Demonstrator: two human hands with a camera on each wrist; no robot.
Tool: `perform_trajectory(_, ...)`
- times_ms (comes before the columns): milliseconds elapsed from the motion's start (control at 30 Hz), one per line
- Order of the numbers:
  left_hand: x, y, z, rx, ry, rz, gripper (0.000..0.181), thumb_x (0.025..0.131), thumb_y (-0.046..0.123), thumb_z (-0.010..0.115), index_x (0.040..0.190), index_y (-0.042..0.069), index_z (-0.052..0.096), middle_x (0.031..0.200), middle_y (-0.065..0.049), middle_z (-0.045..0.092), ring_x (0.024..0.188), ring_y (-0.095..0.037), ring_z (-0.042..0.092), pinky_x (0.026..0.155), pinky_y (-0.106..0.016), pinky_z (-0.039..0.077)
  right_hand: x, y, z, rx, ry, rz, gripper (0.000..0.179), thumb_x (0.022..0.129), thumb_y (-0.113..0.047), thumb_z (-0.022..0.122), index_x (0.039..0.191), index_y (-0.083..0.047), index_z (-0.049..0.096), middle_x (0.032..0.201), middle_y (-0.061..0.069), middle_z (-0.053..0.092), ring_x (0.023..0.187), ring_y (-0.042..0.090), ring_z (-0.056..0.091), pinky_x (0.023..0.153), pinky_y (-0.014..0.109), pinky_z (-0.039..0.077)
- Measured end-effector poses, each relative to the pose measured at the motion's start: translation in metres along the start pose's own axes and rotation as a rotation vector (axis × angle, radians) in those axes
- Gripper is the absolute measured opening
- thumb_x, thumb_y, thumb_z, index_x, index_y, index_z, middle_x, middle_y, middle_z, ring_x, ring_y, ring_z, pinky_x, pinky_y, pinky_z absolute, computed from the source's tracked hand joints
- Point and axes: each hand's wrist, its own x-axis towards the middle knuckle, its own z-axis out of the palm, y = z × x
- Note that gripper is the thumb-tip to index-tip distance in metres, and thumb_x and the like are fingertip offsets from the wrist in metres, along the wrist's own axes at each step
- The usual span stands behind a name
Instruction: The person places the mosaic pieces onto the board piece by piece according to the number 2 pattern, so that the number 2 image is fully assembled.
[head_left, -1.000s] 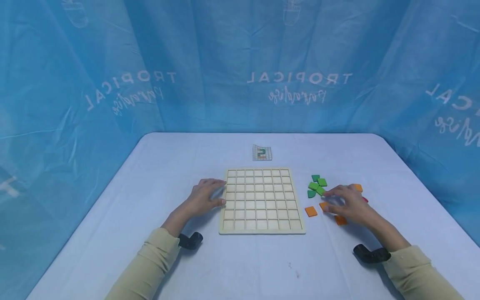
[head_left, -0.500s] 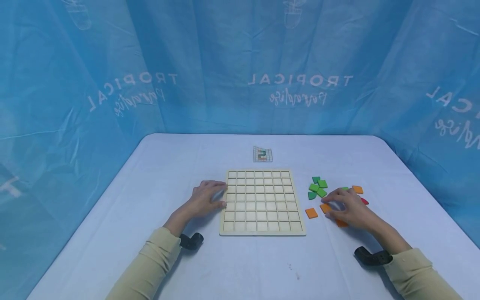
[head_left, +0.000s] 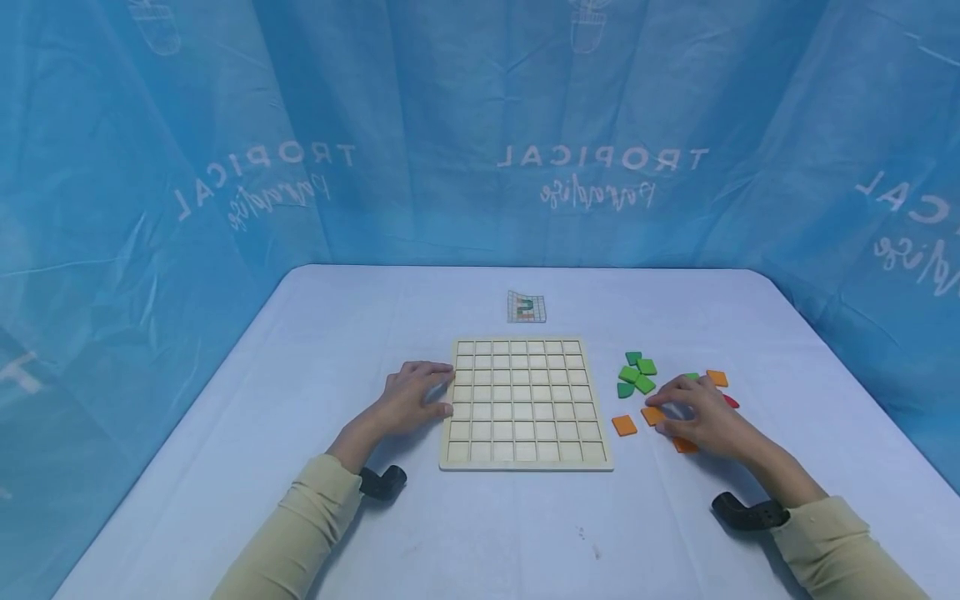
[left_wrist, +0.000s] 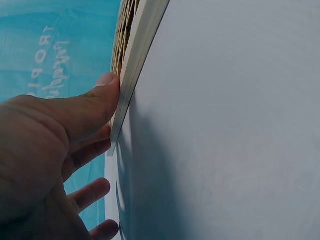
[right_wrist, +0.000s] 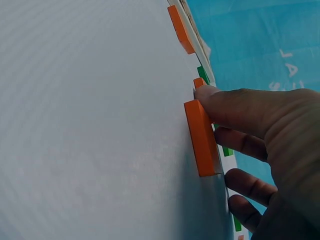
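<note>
In the head view a pale wooden grid board (head_left: 525,463) lies mid-table. My left hand (head_left: 407,400) is at its left side, thumb and fingertips touching the edge; the left wrist view shows the thumb (left_wrist: 95,102) against the board's side. My right hand (head_left: 701,417) hovers low over loose tiles to the right. An orange square tile (head_left: 651,414) lies flat between its thumb and index finger, which stand apart. Another orange tile (right_wrist: 201,140) is nearer the wrist camera, below the thumb (right_wrist: 235,107). The index fingertip is hidden there.
Several green tiles (head_left: 628,374) are grouped beyond the right fingertips. A lone orange tile (head_left: 624,426) is beside the board; another orange tile (head_left: 717,378) and a red piece (head_left: 731,402) lie past the hand. A small patterned card (head_left: 527,308) is behind the board. Blue curtains (head_left: 480,208) surround the table.
My right hand has shifted slightly toward me, uncovering more of the orange tile and a green tile behind the hand. The left hand stays at the board's edge.
</note>
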Motion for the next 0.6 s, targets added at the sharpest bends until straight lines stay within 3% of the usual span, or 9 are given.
perform_trajectory(600, -0.0011, 0.0008, 0.002, 0.001, 0.02, 0.007, 0.057, 0.091, 0.029, 0.068, 0.139, 0.003, 0.05, 0.144, -0.01, 0.043, 0.133, -0.035, 0.031, 0.099, -0.057, 0.027, 0.0032, 0.0037, 0.0032, 0.006, 0.007, 0.013, 0.023, 0.08, -0.011, 0.077, 0.103, -0.013, 0.074, 0.109, 0.008, 0.06, 0.107, 0.031, 0.037, 0.078, 0.046, 0.039)
